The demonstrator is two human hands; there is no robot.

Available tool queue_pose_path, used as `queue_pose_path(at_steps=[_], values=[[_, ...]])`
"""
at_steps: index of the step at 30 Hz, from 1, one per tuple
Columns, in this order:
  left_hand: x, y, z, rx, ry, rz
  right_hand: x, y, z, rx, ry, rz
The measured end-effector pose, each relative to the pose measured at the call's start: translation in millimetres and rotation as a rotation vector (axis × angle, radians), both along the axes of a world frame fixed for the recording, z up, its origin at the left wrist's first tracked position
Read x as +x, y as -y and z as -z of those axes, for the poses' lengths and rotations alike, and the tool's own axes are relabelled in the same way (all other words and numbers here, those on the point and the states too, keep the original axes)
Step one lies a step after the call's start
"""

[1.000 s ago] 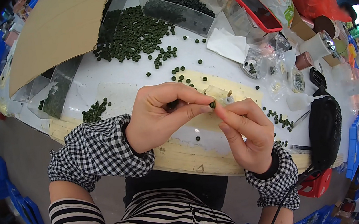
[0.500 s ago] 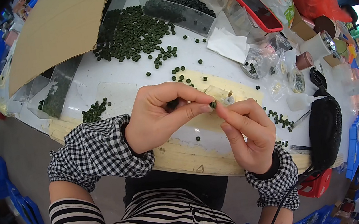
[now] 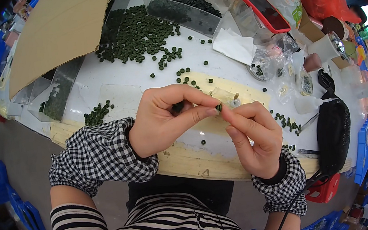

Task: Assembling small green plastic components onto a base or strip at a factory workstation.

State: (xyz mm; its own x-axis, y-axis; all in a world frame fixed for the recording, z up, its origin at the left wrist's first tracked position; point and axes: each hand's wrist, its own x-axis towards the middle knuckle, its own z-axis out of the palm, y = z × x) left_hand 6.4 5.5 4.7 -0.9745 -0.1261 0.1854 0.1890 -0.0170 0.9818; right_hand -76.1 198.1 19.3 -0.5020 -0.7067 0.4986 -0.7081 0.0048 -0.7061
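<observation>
Between its thumb and forefinger, my left hand (image 3: 164,119) pinches a small dark green grooved ring (image 3: 218,107). Something dark shows in the hollow behind those fingers, mostly hidden by the hand. My right hand (image 3: 256,138) is close beside it, its foremost fingertip against or just next to the ring. The right fingers are curled with the thumb drawn in near them; whether anything tiny sits between them is hidden. Below the hands lies a single loose ring (image 3: 203,142); a few more rings (image 3: 184,79) lie just beyond them.
A large heap of green rings (image 3: 142,33) spreads at the back, beside a clear bin (image 3: 181,16) of dark pieces. Cardboard (image 3: 59,33) covers the back left. A red-cased phone (image 3: 260,8), white tissue (image 3: 234,46) and black mesh pouch (image 3: 333,124) stand to the right.
Almost nothing differs. The ring at my left fingertips appears slightly turned; both hands stay in place.
</observation>
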Motion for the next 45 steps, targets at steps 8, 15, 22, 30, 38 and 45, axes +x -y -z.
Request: queue_pose_path(at_steps=[8,15,22,30,38,45], values=[[0.1,-0.9,-3.5,0.055,0.031,0.013,0.6,-0.1,0.1,0.004,-0.015,0.003],[1.1,-1.6,-4.4,-0.006,-0.012,0.001,-0.5,0.8,-0.9,0.001,-0.078,0.018],[-0.7,-0.9,-2.3,-0.018,0.001,0.002,-1.4,1.1,-0.2,-0.003,-0.090,0.025],[-0.1,0.0,-1.1,-0.022,-0.011,0.000,-0.7,1.6,-0.3,0.007,-0.094,0.020],[-0.5,0.8,1.3,-0.091,-0.078,-0.013,0.6,3.3,4.4,0.012,-0.128,0.030],[-2.7,1.1,3.6,-0.146,-0.087,-0.021,-0.2,3.6,6.4,0.020,-0.155,0.022]])
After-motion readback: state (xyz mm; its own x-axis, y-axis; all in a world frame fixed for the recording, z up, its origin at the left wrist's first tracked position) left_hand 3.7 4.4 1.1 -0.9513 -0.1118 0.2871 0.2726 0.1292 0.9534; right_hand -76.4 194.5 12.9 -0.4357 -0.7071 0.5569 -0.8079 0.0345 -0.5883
